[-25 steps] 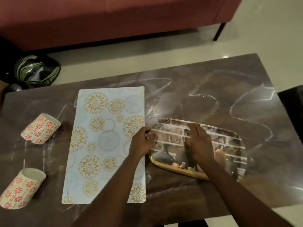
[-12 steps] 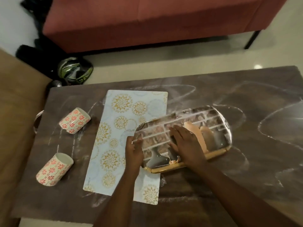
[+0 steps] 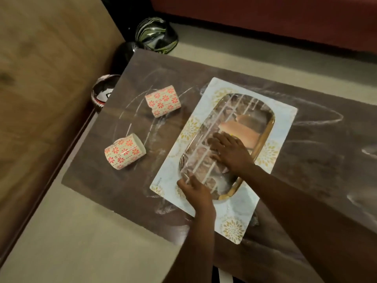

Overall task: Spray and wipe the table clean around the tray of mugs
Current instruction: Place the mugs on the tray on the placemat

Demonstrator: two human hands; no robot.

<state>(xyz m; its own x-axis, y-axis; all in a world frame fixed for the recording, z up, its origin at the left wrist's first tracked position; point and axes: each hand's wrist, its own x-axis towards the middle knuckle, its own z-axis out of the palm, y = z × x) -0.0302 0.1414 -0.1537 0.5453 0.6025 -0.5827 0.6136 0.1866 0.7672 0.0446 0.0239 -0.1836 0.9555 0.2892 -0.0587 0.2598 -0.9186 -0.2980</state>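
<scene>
A glossy tray [image 3: 263, 127] with a gold rim and a brick-pattern picture lies on a pale placemat [image 3: 283, 123] with gold flowers, on the dark table [image 3: 122, 188]. My left hand [image 3: 195, 193] grips the tray's near left end with curled fingers. My right hand [image 3: 230, 152] lies flat on the tray's inside, fingers spread. Two white mugs with red flowers lie on their sides left of the mat: one farther [image 3: 163, 100], one nearer [image 3: 124, 150]. White streaks mark the table top.
A dark helmet [image 3: 156, 34] sits on the floor beyond the table's far left corner, and a red sofa [image 3: 265, 15] stands behind. A brown upholstered seat [image 3: 40, 78] fills the left side. A rounded object [image 3: 102, 89] pokes out by the table's left edge.
The tray has gone left from the bare table onto the placemat and turned lengthwise along it. Both hands stayed on it. My view has swung left and rotated.
</scene>
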